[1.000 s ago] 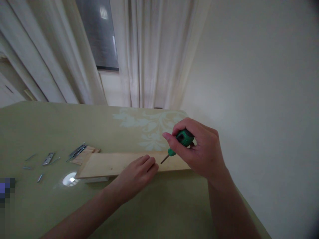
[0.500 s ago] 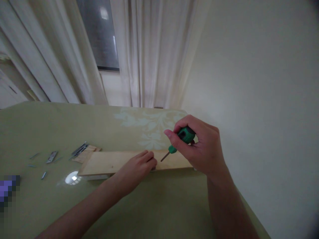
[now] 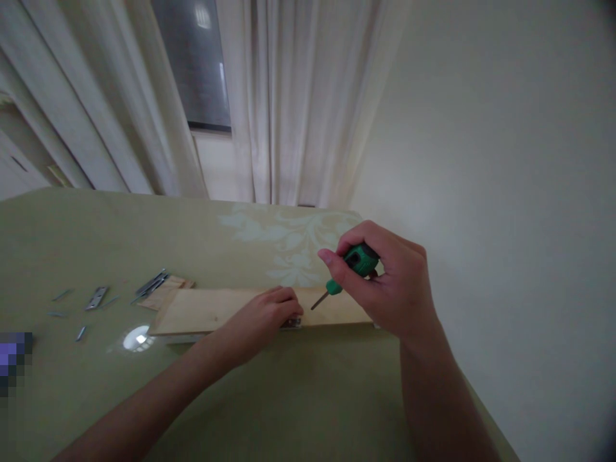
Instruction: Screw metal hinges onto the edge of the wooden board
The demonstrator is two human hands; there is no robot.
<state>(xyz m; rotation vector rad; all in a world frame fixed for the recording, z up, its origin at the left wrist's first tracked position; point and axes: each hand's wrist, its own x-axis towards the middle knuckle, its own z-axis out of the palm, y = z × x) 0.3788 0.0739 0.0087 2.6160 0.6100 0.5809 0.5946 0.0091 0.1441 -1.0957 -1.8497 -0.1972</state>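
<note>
A pale wooden board (image 3: pixel 206 310) lies flat on the green table (image 3: pixel 298 398). My right hand (image 3: pixel 389 289) is wrapped round the green handle of a small screwdriver (image 3: pixel 346 273), whose metal tip points down-left toward the board. My left hand (image 3: pixel 262 319) rests on the board's near edge with fingers curled, pinching a small metal piece (image 3: pixel 292 323) that looks like a hinge, mostly hidden by the fingers. The screwdriver tip hangs just right of those fingertips, not touching them.
A second small wooden piece (image 3: pixel 163 290) with metal strips on it lies behind the board's left end. A loose hinge (image 3: pixel 96 297) and several screws (image 3: pixel 81 332) are scattered at the left. Curtains and a wall stand behind the table; its right edge runs near my right arm.
My left hand's fingers have curled tighter and slid to the board's near edge over the metal piece. My right hand with the screwdriver has risen slightly. The view shifted a little.
</note>
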